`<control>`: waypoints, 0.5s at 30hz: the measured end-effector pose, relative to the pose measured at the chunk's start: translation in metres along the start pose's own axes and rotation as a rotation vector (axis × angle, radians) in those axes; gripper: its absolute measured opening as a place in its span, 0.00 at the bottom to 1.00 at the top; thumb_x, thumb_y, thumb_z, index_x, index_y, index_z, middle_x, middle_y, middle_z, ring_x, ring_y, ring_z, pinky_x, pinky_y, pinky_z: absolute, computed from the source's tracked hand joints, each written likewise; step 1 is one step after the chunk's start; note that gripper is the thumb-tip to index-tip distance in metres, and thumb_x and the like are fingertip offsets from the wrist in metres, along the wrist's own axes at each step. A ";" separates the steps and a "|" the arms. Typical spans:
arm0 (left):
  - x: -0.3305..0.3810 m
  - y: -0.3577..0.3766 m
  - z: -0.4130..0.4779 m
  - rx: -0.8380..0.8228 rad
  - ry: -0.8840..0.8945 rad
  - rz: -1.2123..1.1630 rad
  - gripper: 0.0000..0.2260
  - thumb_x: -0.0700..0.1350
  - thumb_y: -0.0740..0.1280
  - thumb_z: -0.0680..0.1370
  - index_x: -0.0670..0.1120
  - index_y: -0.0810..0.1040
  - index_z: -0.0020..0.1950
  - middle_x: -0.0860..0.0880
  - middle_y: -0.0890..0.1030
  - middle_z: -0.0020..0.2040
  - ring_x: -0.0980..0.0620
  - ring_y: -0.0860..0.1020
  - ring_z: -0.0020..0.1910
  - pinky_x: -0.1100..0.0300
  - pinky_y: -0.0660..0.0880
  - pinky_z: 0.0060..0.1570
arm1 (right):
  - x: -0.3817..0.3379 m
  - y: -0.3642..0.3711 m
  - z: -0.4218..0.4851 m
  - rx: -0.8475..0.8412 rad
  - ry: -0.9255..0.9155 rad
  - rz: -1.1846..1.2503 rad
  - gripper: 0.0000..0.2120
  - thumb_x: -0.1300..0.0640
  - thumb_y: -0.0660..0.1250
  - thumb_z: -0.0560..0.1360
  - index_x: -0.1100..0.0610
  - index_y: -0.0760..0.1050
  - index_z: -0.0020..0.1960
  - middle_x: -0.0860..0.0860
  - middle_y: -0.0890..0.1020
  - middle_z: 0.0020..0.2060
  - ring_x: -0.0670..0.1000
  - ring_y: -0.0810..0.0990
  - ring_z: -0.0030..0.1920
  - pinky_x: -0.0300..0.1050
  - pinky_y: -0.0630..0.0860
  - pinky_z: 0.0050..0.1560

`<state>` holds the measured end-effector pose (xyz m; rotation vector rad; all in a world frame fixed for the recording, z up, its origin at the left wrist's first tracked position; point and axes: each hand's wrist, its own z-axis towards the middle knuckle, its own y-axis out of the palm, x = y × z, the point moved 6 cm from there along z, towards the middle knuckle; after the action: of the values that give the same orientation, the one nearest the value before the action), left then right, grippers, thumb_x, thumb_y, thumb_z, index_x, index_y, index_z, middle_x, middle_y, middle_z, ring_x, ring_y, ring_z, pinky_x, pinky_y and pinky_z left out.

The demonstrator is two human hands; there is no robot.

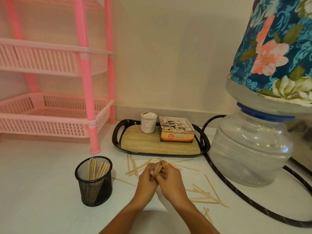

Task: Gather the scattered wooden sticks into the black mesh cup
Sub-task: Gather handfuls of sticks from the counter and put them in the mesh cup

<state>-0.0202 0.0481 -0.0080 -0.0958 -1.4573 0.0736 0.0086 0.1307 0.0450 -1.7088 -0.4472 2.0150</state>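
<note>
A slim bundle of pale wooden sticks (158, 166), pointing away, is pinched by curled fingers of both the left hand (146, 180) and right hand (171, 180). Loose sticks (206, 195) lie scattered every way around them. Just left, the black mesh cup (94, 191) holds sticks standing near-upright. Beyond, a black-rimmed wood-grain tray (116, 132) carries a white jar (148, 123) and an orange tea box (177, 136).

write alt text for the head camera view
The left hand and right hand together grip a bundle of wooden sticks beside a black mesh cup already holding sticks. More loose sticks lie scattered on the white surface around them.
</note>
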 end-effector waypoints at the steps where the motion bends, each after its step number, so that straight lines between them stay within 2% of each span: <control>1: 0.002 -0.002 -0.001 -0.013 0.018 0.018 0.10 0.40 0.63 0.77 0.56 0.74 0.47 0.55 0.81 0.45 0.58 0.81 0.46 0.66 0.77 0.44 | 0.000 -0.002 0.001 0.007 0.020 0.036 0.09 0.58 0.67 0.75 0.57 0.75 0.54 0.51 0.82 0.46 0.46 0.80 0.51 0.34 0.74 0.49; 2: 0.005 -0.005 -0.002 -0.033 0.037 0.036 0.11 0.40 0.65 0.76 0.57 0.73 0.47 0.57 0.81 0.44 0.61 0.80 0.45 0.69 0.76 0.42 | 0.000 -0.005 0.003 0.017 0.038 0.069 0.07 0.57 0.68 0.74 0.56 0.76 0.52 0.50 0.82 0.44 0.46 0.80 0.48 0.33 0.73 0.46; 4: 0.015 -0.011 -0.005 -0.077 0.076 0.088 0.11 0.41 0.68 0.75 0.58 0.72 0.47 0.56 0.81 0.44 0.60 0.80 0.43 0.71 0.76 0.39 | -0.002 -0.009 0.006 0.035 0.067 0.164 0.03 0.57 0.68 0.74 0.53 0.76 0.47 0.50 0.82 0.42 0.48 0.82 0.46 0.36 0.76 0.44; 7: 0.042 -0.031 -0.009 -0.043 0.178 0.238 0.14 0.44 0.70 0.73 0.58 0.69 0.49 0.57 0.76 0.41 0.62 0.75 0.40 0.73 0.71 0.35 | -0.007 -0.011 0.012 0.045 0.110 0.448 0.03 0.61 0.68 0.74 0.55 0.75 0.44 0.54 0.83 0.41 0.52 0.84 0.44 0.42 0.81 0.45; 11: 0.085 -0.082 -0.018 0.194 0.375 0.294 0.19 0.35 0.69 0.70 0.53 0.69 0.53 0.60 0.74 0.49 0.64 0.73 0.50 0.75 0.69 0.46 | -0.026 -0.006 0.022 0.058 0.131 0.792 0.03 0.64 0.67 0.73 0.59 0.75 0.45 0.56 0.83 0.41 0.48 0.83 0.41 0.33 0.80 0.36; 13: 0.097 -0.113 -0.023 0.337 0.427 0.280 0.16 0.33 0.67 0.71 0.51 0.71 0.52 0.57 0.76 0.49 0.63 0.74 0.51 0.77 0.69 0.47 | -0.040 0.000 0.029 0.047 0.098 0.860 0.03 0.64 0.67 0.73 0.59 0.74 0.46 0.55 0.83 0.41 0.46 0.84 0.39 0.31 0.79 0.34; 15: 0.101 -0.141 -0.025 0.464 0.420 0.329 0.13 0.33 0.65 0.73 0.50 0.72 0.50 0.56 0.76 0.48 0.58 0.74 0.49 0.72 0.69 0.48 | -0.056 0.011 0.033 0.001 0.054 0.867 0.03 0.63 0.67 0.74 0.59 0.74 0.46 0.55 0.84 0.42 0.43 0.85 0.37 0.32 0.79 0.34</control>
<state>0.0148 -0.0815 0.1040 0.0297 -0.9649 0.6203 -0.0184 0.0928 0.0913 -2.1778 0.4010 2.4904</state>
